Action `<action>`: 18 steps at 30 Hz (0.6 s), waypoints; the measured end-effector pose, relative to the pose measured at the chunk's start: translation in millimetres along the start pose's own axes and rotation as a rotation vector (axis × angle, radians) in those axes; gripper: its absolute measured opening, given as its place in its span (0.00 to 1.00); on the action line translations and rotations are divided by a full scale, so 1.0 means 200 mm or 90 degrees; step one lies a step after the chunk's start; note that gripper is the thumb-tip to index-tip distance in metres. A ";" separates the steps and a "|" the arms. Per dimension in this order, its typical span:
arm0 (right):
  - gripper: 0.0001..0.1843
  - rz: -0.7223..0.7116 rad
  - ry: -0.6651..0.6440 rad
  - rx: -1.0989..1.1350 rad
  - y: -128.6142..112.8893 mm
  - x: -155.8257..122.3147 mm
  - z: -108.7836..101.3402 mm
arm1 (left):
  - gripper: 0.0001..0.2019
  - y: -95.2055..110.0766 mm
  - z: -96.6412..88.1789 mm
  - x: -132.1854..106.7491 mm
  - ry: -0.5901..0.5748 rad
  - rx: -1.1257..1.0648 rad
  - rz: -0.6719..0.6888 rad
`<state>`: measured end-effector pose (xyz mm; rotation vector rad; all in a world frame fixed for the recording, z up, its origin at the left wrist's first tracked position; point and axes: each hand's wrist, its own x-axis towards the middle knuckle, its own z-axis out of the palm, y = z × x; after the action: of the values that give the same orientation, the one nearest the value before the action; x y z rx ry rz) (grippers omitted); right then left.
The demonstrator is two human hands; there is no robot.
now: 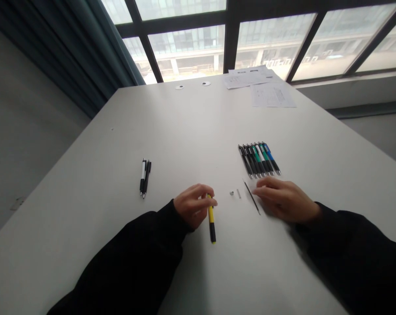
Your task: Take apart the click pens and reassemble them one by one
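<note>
While our left hand pinches the yellow pen well away from the tabletop's far edge, our right hand is beside the black refill; whether it grips that, we cannot tell.

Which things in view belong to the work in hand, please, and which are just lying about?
Seemingly in use:
- yellow pen, in left hand
- thin dark rod, beside right hand
- two tiny loose parts
- probably the row of pens and pair of pens

Seemingly lying about:
- papers

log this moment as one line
left hand: holding yellow pen; right hand: near black refill, contact unclear; beyond it: row of pens
</note>
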<state>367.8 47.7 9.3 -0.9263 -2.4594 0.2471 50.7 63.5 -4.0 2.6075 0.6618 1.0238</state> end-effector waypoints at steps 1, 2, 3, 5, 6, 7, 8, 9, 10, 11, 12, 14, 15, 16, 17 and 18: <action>0.12 -0.023 -0.016 -0.008 0.01 -0.01 0.00 | 0.15 -0.01 0.01 0.00 -0.007 -0.006 0.009; 0.12 -0.040 -0.030 -0.014 0.02 -0.01 0.00 | 0.15 -0.01 0.01 0.01 -0.013 -0.010 0.015; 0.13 -0.049 -0.040 -0.018 0.02 -0.02 0.00 | 0.15 -0.02 0.02 0.01 -0.017 -0.010 0.019; 0.13 -0.060 -0.053 -0.019 0.02 -0.02 0.01 | 0.13 -0.03 0.02 0.01 -0.017 -0.002 0.020; 0.13 -0.063 -0.058 -0.018 0.02 -0.02 0.01 | 0.12 -0.03 0.03 0.01 -0.016 0.001 0.019; 0.13 -0.064 -0.062 -0.017 0.01 -0.01 0.01 | 0.11 -0.04 0.03 0.01 -0.015 0.004 0.020; 0.13 -0.066 -0.064 -0.016 0.01 -0.01 0.01 | 0.11 -0.04 0.03 0.02 -0.016 0.007 0.025; 0.13 -0.069 -0.065 -0.016 0.00 -0.01 0.01 | 0.10 -0.04 0.03 0.02 -0.015 0.012 0.028; 0.13 -0.071 -0.061 -0.016 0.00 -0.01 0.01 | 0.10 -0.04 0.02 0.02 -0.011 0.024 0.029; 0.13 -0.074 -0.056 -0.017 0.00 -0.01 0.01 | 0.09 -0.04 0.02 0.02 -0.002 0.041 0.025; 0.13 -0.076 -0.050 -0.019 -0.01 -0.01 0.01 | 0.08 -0.03 0.02 0.02 0.011 0.065 0.017; 0.13 -0.081 -0.038 -0.022 -0.02 -0.01 0.01 | 0.07 -0.02 0.01 0.02 0.032 0.116 0.009; 0.13 -0.084 -0.033 -0.022 -0.02 -0.01 0.01 | 0.07 -0.01 0.01 0.02 0.030 0.136 0.015; 0.13 -0.086 -0.031 -0.023 -0.02 -0.01 0.01 | 0.08 0.00 0.01 0.02 0.022 0.149 0.027; 0.13 -0.088 -0.033 -0.023 -0.02 -0.01 0.01 | 0.09 0.00 0.01 0.02 0.007 0.155 0.040; 0.13 -0.088 -0.036 -0.023 -0.02 -0.01 0.01 | 0.10 0.01 0.01 0.02 -0.009 0.154 0.053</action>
<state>365.4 43.7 7.3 -0.7700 -2.5745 0.1831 54.2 64.0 -3.0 2.8694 0.7208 1.0035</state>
